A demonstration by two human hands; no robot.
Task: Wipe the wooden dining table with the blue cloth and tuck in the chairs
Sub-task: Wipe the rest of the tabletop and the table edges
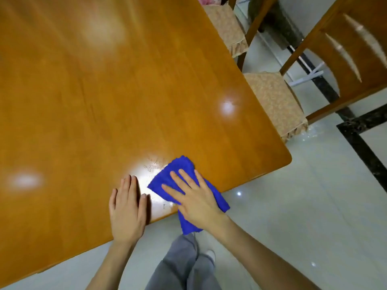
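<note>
The glossy wooden dining table (104, 91) fills most of the view. A folded blue cloth (180, 166) lies near the table's near right corner, part of it hanging over the front edge. My right hand (194, 199) presses flat on the cloth with straight, spread fingers. To its left, my left hand (127, 208) rests flat on the bare tabletop by the front edge, fingers together. Two wooden chairs stand along the table's right side: the nearer chair (276, 105) with a beige seat cover, pulled out a little, and a farther chair (226, 26).
A pale, shiny tiled floor (293, 206) with a dark inlaid border (360, 139) spreads to the right and below. My legs in grey trousers (184, 264) stand at the table's front edge. A white bar lies on the floor behind the nearer chair.
</note>
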